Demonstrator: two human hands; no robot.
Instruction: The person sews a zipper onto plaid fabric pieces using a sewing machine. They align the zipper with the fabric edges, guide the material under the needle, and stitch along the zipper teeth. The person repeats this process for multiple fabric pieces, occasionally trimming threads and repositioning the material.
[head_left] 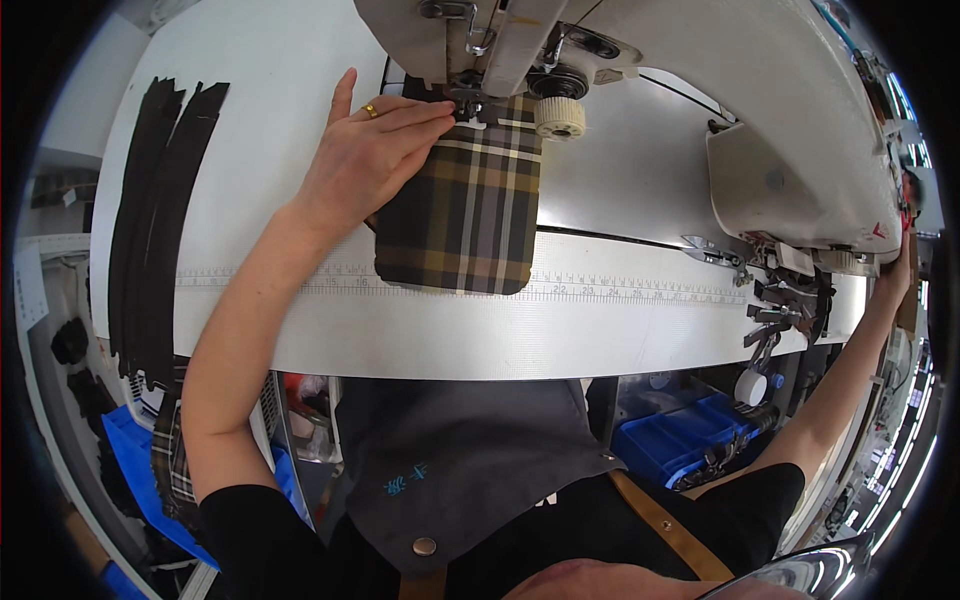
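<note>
Left hand (375,150) flat on plaid fabric piece (465,205), fingers spread, pinning it to sewing machine bed (620,180) so top edge stays lined up under presser foot (470,105) (nothing gripped, just pressing). Our right hand (900,270) is way out at machine's far end, mostly hidden, can't tell its state. Black strips (150,200) parked far left on white table (250,120), within reach but clear of the sewing.

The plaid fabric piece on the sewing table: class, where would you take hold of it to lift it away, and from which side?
Probably the rounded near edge of the plaid fabric piece, approached from the operator's side. That end lies flat and free, while the far end sits under the sewing machine foot with the left hand pressing on its left corner.
</note>
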